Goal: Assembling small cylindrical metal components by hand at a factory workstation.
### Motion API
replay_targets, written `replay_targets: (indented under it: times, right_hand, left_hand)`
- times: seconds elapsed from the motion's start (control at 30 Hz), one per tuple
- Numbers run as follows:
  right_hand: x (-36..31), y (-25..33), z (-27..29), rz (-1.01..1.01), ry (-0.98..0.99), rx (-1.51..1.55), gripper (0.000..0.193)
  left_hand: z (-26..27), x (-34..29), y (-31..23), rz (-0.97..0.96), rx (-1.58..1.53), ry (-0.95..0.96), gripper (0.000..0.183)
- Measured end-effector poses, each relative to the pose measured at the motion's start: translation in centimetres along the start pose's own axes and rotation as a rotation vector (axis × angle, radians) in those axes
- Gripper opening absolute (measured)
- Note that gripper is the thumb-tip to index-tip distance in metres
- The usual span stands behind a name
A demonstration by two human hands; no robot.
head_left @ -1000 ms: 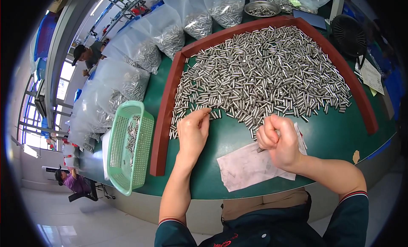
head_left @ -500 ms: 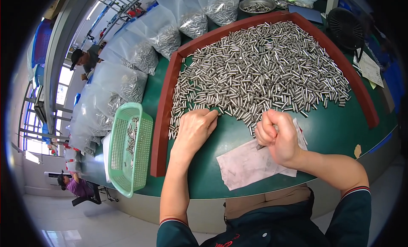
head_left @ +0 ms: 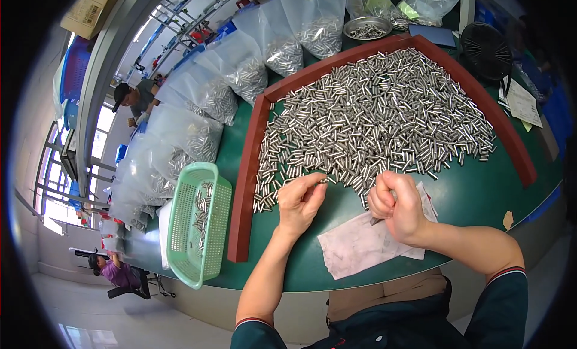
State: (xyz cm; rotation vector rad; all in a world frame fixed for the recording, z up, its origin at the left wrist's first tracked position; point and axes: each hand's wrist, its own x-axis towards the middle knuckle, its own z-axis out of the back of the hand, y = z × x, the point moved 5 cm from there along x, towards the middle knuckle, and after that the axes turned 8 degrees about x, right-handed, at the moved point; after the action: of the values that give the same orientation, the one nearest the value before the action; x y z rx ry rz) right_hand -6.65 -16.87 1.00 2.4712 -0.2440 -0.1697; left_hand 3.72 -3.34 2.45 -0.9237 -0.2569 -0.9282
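Note:
A broad heap of short metal pins (head_left: 384, 109) covers the green tabletop (head_left: 469, 196). My left hand (head_left: 299, 203) is at the heap's near edge, thumb and forefinger pinched on a small shiny metal pin (head_left: 324, 180). My right hand (head_left: 398, 209) is closed in a fist over a stained whitish cloth (head_left: 354, 247), close to the heap. From beneath that fist pokes a grey pointed end (head_left: 375, 221); the rest of what it belongs to is covered by the fingers.
A dark red frame (head_left: 245, 187) borders the heap. To its left stands a green plastic basket (head_left: 180, 262) with some pins inside. Clear bags of pins (head_left: 243, 78) line the far left edge. A metal bowl (head_left: 368, 29) and a black fan (head_left: 485, 47) stand behind. Two people work beyond.
My left hand has turned and drawn slightly back from the heap, so its pinched fingertips show. My right fist stays over the cloth. The whole view has shifted a little.

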Motion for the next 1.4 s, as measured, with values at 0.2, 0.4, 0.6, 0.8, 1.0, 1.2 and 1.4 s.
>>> replay_targets:
  times: [0.2, 0.4, 0.6, 0.8, 1.0, 1.2, 1.4]
  right_hand:
    - [0.0, 0.2, 0.0, 0.007, 0.003, -0.005, 0.038]
    - [-0.1, 0.2, 0.0, 0.019, 0.006, -0.025, 0.038]
    - [-0.3, -0.2, -0.1, 0.011, 0.012, -0.052, 0.037]
    - [0.0, 0.0, 0.3, 0.040, 0.029, -0.100, 0.040]
    - [0.2, 0.1, 0.2, 0.030, 0.018, -0.126, 0.040]
    - [0.1, -0.2, 0.1, 0.001, 0.016, -0.083, 0.039]
    - [0.1, -0.1, 0.2, 0.012, 0.011, -0.097, 0.039]
  left_hand:
    - [-0.4, -0.1, 0.6, 0.095, -0.143, -0.007, 0.012]
    - [-0.6, -0.2, 0.4, 0.086, -0.141, 0.017, 0.012]
    - [-0.6, -0.8, 0.3, 0.202, -0.156, 0.062, 0.007]
    - [2.2, -0.8, -7.2, -0.322, 0.124, 0.049, 0.014]
    - [-2.6, -3.2, -6.0, -0.429, 0.424, 0.646, 0.015]
    - [-0.2, -3.2, -8.2, -0.548, 0.283, 0.214, 0.015]
    - [-3.1, -3.8, -5.4, -0.280, 0.274, 0.527, 0.009]
